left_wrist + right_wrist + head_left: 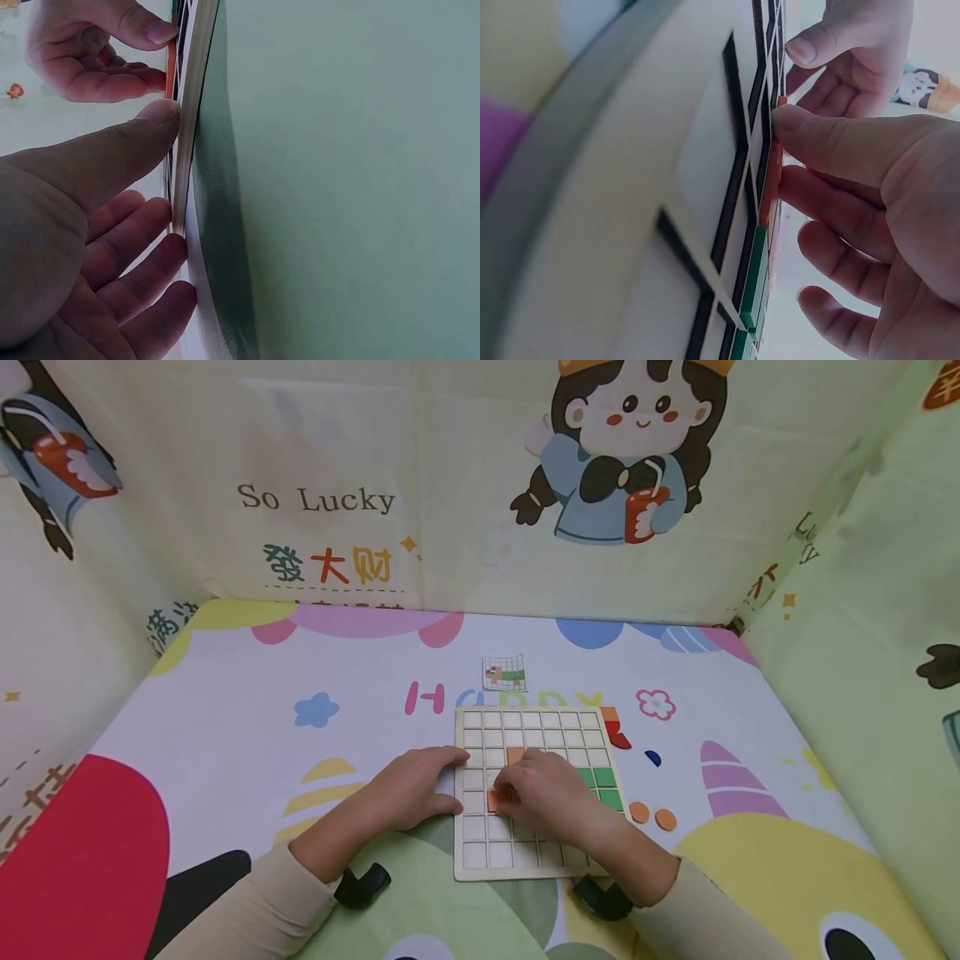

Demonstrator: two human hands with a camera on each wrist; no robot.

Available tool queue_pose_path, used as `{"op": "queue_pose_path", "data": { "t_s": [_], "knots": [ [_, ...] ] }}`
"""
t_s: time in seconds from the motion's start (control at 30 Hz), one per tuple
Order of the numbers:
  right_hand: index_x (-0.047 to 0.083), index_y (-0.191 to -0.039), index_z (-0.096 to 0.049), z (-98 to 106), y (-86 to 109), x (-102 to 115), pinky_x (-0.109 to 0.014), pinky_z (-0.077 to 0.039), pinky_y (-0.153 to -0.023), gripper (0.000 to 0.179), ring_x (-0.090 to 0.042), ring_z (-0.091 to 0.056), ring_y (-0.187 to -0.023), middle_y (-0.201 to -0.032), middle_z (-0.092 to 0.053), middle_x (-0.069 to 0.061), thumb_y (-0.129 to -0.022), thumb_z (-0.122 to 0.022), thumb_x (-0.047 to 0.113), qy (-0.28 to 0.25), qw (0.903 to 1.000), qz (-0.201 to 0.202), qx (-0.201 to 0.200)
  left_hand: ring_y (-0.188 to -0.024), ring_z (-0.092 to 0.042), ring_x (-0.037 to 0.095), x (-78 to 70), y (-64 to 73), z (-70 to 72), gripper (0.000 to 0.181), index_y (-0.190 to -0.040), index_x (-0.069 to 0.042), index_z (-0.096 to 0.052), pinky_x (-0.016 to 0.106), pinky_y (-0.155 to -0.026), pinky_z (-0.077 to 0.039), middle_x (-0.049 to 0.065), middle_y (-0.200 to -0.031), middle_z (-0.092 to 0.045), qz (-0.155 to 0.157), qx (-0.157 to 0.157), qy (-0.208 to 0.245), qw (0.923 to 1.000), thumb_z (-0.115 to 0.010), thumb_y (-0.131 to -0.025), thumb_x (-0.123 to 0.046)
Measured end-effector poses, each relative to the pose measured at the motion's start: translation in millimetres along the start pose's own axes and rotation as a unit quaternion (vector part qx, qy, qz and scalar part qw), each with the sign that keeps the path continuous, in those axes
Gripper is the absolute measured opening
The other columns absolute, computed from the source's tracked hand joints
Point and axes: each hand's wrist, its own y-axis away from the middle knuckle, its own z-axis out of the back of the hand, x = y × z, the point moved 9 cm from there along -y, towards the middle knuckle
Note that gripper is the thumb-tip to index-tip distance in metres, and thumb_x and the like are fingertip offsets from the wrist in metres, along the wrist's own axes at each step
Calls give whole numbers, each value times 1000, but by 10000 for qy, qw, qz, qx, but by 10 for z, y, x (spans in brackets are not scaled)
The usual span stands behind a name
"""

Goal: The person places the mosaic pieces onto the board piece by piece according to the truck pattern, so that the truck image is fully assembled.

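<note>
A light wooden grid board [471, 852] lies flat, with orange and green square tiles in some of its cells. My left hand [412, 787] rests at the board's left edge, fingers extended; in the left wrist view its thumb [131, 154] touches that edge. Above the middle of the board, my right hand [551, 797] holds an orange square tile [493, 802] at the grid between thumb and index finger, the other fingers loosely bent. Another orange tile [515, 755] shows just beyond this hand. Green tiles [603, 777] fill cells to its right; the hand hides several cells.
Behind the board lies a small pattern card [505, 673]. Orange and red pieces [617, 735] lie by the board's upper right edge, near a dark blue half-round piece [653, 758]. Two orange discs [665, 819] sit to the right. Printed cloth covers the table and walls.
</note>
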Motion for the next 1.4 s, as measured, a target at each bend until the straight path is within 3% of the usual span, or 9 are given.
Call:
{"op": "queue_pose_path", "data": {
  "t_s": [0.2,0.53,0.77,1.0,1.3,1.4],
  "knots": [
    [16,-86,-76,25,7,3,-29,-49,-69,6,-13,-56,-72,-77,-68,11,-83,-81,19,80,9999,62,-101,-126,-54,27,-12,4,11,61,-137,-3,-58,42,-106,-43,8,-134,-61,-27,-11,2,10000,-84,-83,-16],
    [17,-88,-74,3,8,-37,-29,-48,-70,9,-14,-54,-76,-79,-65,12,-84,-81,19,-180,9997,29,133,-126,-54,27,-21,2,23,61,-137,-3,-58,43,-106,-43,8,-135,-61,-77,-29,20,10000,-83,-83,-16],
    [12,-106,-73,10,68,-115,-35,-49,-80,26,-16,-57,-88,-91,-66,5,-86,-81,26,-374,9982,-279,379,-127,-54,27,-7,7,10,62,-137,-4,-58,42,-106,-43,7,-135,-61,-51,-15,-21,10000,-84,-83,-17],
    [11,-114,-69,180,206,-421,-43,-51,-92,33,-24,-60,-107,-111,-67,-2,-86,-81,25,-581,9944,-839,274,-126,-54,27,-5,11,7,62,-137,-3,-57,43,-105,-43,8,-135,-60,-71,-30,3,10000,-83,-83,-17],
    [4,-123,-66,427,390,-975,-47,-52,-85,38,-29,-63,-100,-119,-66,-10,-90,-76,21,-697,9860,-1514,21,-127,-53,28,2,10,-1,62,-137,-3,-57,43,-105,-43,8,-135,-60,-54,-14,16,10000,-83,-83,-16],
    [3,-126,-65,484,440,-1127,-51,-51,-88,40,-33,-61,-103,-120,-66,-14,-91,-74,20,-671,9836,-1674,-33,-128,-53,28,-3,13,-1,62,-137,-3,-57,43,-106,-43,8,-136,-60,-96,-10,15,10000,-83,-83,-16]
  ]
}}
